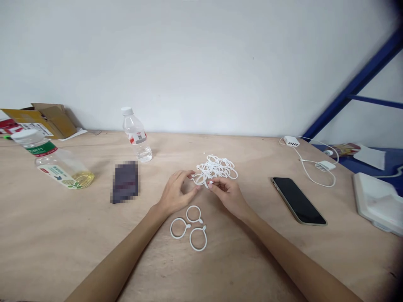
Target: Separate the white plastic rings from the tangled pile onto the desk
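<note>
One white ring (205, 183) sits at the near edge of the pile of rings (215, 168), its small eyelet apparently pinched between the thumb and forefinger of your right hand (229, 196), their tips nearly together. Your left hand (174, 192) is spread at the pile's left edge, thumb and fingers well parted; you can't tell from here whether those tips touch the ring lying between them.

Watch the overlap: because the rings lie looped across one another, lifting one could drag its neighbours along. The eyelet is tiny, so a light fingertip pinch might let it slip. Your left wrist is close to the loose rings, and a low sweep could scatter them.

Now your counts. You have three loose rings (188, 226), close together, nearer you than the pile; those inside it overlap too much to number. Left of the pile are one dark item (126, 182), blurred out, two bottles, one small (137, 134) and one large (52, 161), and, farthest off, one cardboard box (64, 121). Right of the pile are one phone (299, 200), two white charger blocks (291, 141) and one white container (374, 201).
</note>
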Action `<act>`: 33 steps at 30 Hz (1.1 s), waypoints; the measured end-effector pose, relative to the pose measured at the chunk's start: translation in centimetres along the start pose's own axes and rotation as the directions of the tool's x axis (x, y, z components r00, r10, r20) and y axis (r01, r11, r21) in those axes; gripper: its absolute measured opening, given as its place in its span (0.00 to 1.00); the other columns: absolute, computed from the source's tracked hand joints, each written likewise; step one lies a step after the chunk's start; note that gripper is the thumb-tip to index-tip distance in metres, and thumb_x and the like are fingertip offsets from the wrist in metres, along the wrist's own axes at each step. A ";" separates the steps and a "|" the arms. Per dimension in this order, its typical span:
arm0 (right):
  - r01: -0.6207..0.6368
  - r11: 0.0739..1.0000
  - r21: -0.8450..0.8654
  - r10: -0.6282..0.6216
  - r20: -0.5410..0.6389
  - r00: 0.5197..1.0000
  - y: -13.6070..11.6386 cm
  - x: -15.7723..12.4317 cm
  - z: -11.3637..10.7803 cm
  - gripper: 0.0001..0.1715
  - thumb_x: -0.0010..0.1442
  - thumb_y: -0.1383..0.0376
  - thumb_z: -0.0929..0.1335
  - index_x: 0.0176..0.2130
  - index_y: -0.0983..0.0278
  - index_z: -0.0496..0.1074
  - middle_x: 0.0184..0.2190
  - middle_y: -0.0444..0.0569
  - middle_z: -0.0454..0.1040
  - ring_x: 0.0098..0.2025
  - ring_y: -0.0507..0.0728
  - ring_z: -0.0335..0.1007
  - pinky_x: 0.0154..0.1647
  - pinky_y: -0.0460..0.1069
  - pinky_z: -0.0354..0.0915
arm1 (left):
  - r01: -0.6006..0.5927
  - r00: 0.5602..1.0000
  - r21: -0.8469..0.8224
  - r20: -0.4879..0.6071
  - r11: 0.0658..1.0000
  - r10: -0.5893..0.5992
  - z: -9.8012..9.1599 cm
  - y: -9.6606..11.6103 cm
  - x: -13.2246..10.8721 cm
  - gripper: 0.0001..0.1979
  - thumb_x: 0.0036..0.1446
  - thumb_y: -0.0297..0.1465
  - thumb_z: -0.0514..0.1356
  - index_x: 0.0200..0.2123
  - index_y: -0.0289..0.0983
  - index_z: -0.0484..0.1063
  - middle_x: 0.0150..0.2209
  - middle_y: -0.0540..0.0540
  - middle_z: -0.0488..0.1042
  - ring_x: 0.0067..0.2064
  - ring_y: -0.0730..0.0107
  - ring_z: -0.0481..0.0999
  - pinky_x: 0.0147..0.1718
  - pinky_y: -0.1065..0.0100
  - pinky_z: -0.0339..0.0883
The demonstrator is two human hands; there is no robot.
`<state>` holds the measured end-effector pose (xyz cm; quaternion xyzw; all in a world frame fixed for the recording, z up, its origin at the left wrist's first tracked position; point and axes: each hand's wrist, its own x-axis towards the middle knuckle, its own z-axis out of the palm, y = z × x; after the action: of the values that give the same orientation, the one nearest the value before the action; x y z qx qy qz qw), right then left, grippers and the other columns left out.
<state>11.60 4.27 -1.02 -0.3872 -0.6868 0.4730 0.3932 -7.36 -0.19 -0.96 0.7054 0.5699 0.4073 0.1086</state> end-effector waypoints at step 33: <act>-0.379 0.731 0.568 0.212 0.339 0.917 -0.5 -1.2 -0.3 0.10 0.54 0.59 0.71 0.35 0.62 0.71 0.26 0.41 0.65 0.24 0.46 0.55 0.20 0.43 0.47 | 0.172 0.982 -0.253 -0.037 0.952 -0.187 1.6 2.9 -0.3 0.20 0.65 0.38 0.47 0.34 0.36 0.76 0.34 0.46 0.77 0.38 0.67 0.72 0.44 0.63 0.63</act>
<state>12.26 3.13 -0.66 -0.2771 -0.4646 0.7747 0.3275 -4.17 -0.89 -0.33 0.6189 0.5791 0.4852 0.2151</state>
